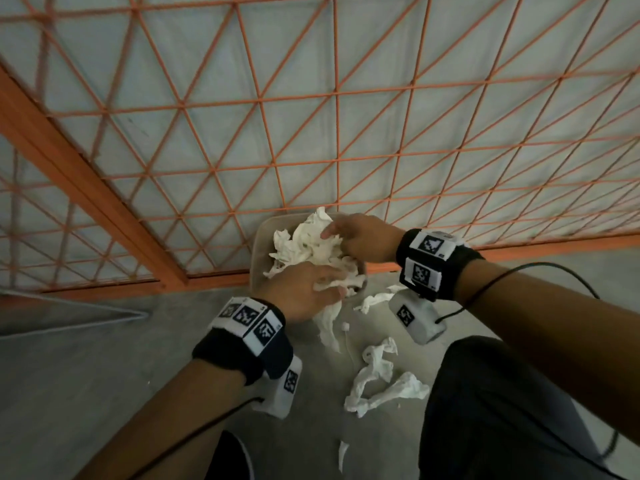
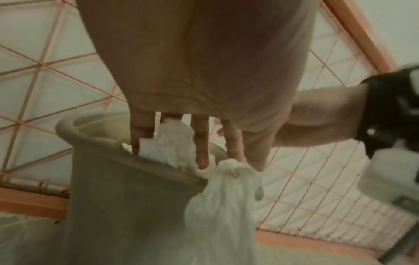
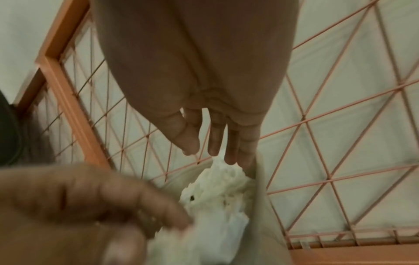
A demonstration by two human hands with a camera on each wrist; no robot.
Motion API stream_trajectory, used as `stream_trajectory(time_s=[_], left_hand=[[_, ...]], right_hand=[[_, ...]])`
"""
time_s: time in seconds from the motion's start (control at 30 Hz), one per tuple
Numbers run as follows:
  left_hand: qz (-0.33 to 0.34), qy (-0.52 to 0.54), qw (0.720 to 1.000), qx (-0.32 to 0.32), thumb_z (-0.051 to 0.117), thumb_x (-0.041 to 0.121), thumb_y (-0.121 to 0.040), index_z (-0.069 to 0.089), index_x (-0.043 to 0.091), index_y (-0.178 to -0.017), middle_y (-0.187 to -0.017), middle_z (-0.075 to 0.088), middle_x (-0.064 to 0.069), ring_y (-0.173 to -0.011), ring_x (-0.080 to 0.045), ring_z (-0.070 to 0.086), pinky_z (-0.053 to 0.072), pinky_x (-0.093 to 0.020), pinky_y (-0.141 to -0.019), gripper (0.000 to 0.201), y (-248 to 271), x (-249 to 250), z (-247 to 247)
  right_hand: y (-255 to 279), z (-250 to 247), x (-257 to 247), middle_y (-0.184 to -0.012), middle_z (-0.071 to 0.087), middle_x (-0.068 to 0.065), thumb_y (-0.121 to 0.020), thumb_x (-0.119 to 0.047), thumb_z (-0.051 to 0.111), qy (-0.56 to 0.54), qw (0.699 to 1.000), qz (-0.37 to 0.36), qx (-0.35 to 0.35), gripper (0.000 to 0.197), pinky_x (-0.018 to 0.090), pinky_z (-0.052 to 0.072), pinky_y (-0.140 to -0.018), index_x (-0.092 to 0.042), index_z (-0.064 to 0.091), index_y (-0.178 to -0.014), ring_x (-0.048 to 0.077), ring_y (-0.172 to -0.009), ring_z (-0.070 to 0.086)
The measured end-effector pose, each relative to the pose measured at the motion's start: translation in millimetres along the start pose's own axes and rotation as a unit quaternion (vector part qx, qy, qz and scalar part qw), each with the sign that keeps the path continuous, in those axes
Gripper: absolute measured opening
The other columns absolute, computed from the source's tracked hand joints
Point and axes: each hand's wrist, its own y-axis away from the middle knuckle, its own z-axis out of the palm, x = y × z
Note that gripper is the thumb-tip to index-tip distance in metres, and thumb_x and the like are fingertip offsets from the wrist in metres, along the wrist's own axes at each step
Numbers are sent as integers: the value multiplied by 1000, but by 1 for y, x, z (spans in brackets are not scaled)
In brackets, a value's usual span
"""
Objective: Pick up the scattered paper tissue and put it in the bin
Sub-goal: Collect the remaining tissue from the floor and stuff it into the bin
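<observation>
A beige bin (image 1: 262,239) stands on the floor against the fence, heaped with white crumpled tissue (image 1: 311,241). My left hand (image 1: 333,286) is at the near rim and pinches a tissue strip (image 1: 327,323) that hangs down outside the bin. In the left wrist view, that hand (image 2: 226,159) has long fingers on the heap, and the strip (image 2: 222,206) drapes over the bin wall (image 2: 127,197). My right hand (image 1: 329,233) lies with straight fingers on top of the heap and grips nothing. The right wrist view shows it (image 3: 217,154) above the tissue (image 3: 219,193).
More crumpled tissue (image 1: 379,375) lies on the grey floor near my right knee (image 1: 491,410), with a smaller piece (image 1: 374,300) by the bin and a scrap (image 1: 343,452) nearer me. An orange wire-mesh fence (image 1: 311,140) with a thick frame post (image 1: 86,188) rises behind the bin.
</observation>
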Motion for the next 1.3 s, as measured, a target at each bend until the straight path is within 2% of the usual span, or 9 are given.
stream_trajectory(time_s=[0.17,0.3,0.5,0.63,0.77,0.9,1.07,1.17,1.3], left_hand=[[-14,-6,999,35,57,10,-85,74,26,-80,-92,72,3,-93,-15,65,50,-26,-82,23,-22,0,-4],[4,-73,970,231,54,6,-81,69,28,-73,-80,67,2,-78,-19,63,44,-24,-69,28,-37,-2,-13],[-75,13,994,-84,47,38,-96,67,20,-113,-110,70,3,-101,-17,63,50,-33,-93,32,-44,-6,-1],[-82,-86,984,-131,38,45,-98,66,28,-115,-126,62,5,-117,-18,54,38,-34,-106,37,-39,-1,-4],[25,-89,988,127,46,44,-86,67,36,-105,-117,69,8,-112,-17,61,47,-39,-98,30,-22,6,-17],[189,-7,912,365,55,20,-93,68,17,-105,-101,69,4,-93,-15,62,49,-30,-82,19,25,35,18],[-12,44,992,118,52,26,-90,64,23,-104,-101,66,-1,-90,-20,63,52,-38,-81,19,52,-13,156],[-114,-15,992,-54,55,26,-86,48,32,-124,-126,49,1,-106,-21,58,49,-38,-91,39,63,-55,239],[-120,-26,992,-37,56,17,-82,46,36,-121,-135,44,7,-108,-16,57,51,-32,-87,45,76,-91,297]], right_hand=[[21,-30,32,-103,64,0,-87,-3,47,-78,992,16,102,32,37,49,-89,-16,67,-109,17,-94,57],[40,-39,74,-102,66,10,-93,-12,46,-90,988,75,97,26,46,56,-83,-16,66,-109,24,-85,64],[67,-3,132,-107,68,8,-89,-9,45,12,988,153,22,35,32,48,-86,-20,65,-115,20,-90,61],[82,46,165,-125,63,3,-90,-12,45,66,981,165,-80,35,34,42,-97,-23,61,-120,25,-112,58],[86,94,193,-127,57,4,-87,-21,55,95,977,153,-114,36,35,44,-97,-29,57,-122,23,-111,57],[85,143,204,-147,30,2,-84,-39,63,114,976,120,-144,65,43,44,-101,-34,34,-142,29,-123,49],[79,196,209,-158,6,4,-83,-29,65,160,973,81,-146,88,50,47,-97,-45,6,-147,37,-130,42],[73,216,213,-160,-1,6,-76,-21,73,180,973,55,-132,111,45,54,-88,-49,-9,-144,35,-126,45],[64,224,210,-158,7,7,-82,-20,66,176,977,38,-114,100,43,54,-89,-48,-6,-145,33,-127,44]])
